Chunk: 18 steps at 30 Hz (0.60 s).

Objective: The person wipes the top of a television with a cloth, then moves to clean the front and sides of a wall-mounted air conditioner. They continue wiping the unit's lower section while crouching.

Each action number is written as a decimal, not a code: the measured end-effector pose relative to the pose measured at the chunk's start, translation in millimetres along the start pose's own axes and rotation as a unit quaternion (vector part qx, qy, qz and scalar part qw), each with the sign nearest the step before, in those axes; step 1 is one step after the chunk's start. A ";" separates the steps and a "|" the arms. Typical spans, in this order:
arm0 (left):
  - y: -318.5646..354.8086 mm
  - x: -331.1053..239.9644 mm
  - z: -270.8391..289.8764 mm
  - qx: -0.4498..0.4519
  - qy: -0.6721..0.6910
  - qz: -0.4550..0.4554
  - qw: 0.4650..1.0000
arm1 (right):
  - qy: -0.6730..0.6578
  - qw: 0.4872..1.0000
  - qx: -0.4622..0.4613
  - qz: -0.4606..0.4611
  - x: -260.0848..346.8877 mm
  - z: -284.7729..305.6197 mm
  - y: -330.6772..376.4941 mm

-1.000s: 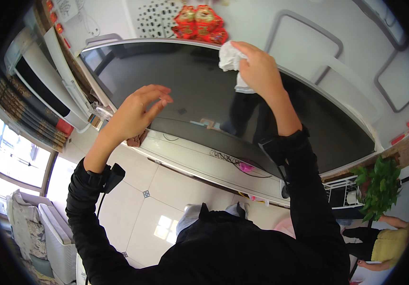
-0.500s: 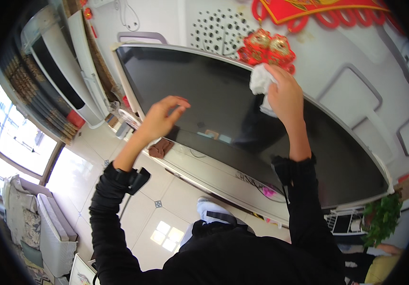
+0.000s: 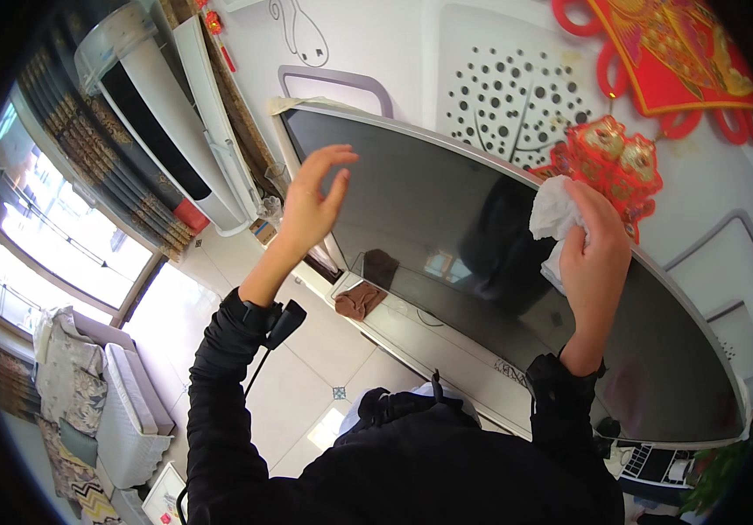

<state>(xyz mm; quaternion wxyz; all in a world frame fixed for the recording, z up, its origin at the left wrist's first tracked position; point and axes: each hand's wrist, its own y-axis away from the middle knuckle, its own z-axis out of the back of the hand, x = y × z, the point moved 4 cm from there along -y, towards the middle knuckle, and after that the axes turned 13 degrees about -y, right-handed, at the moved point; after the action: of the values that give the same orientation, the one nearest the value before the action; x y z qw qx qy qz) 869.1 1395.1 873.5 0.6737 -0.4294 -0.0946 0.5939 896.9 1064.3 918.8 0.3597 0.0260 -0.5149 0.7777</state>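
A crumpled white cloth (image 3: 555, 208) is gripped in my right hand (image 3: 600, 258). It lies against the top edge of a large, dark flat-screen television (image 3: 429, 206), beside a red and gold hanging ornament (image 3: 613, 162). Part of the cloth hangs down below my fingers in front of the screen. My left hand (image 3: 311, 203) is raised near the television's left end, with thumb and fingers apart and nothing in them. Whether it touches the screen I cannot tell. Below it, a brown cloth (image 3: 360, 301) rests on the white television cabinet (image 3: 446, 339).
A tall white air conditioner (image 3: 165, 131) stands at the left beside dark patterned curtains (image 3: 101, 157). Further down on that side is a sofa (image 3: 127, 411) with cushions. A green plant (image 3: 716, 479) shows at the lower right. Pale tiles cover the floor (image 3: 306, 367).
The view has turned, so the television and wall sit further right and lower in the picture. My right hand still holds the white cloth at the top edge. My left hand's fingers have lifted upward.
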 end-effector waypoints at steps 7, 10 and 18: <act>-39.3 128.2 44.2 -0.081 -0.009 0.009 0.997 | -0.002 0.999 0.026 0.026 37.5 -82.6 -28.9; -55.1 167.3 48.9 -0.056 -0.040 -0.064 0.996 | -0.014 0.999 0.035 0.025 56.7 -130.6 -43.6; -79.6 202.2 40.6 0.009 0.030 -0.170 0.985 | 0.034 0.994 0.040 0.100 115.9 -262.9 -81.0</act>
<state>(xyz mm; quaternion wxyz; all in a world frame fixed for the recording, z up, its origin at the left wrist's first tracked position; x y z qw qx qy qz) 956.4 1598.1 876.0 0.7711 -0.4185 -0.1404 0.4588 945.3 1358.6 906.6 0.2963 -0.0375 -0.4708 0.8301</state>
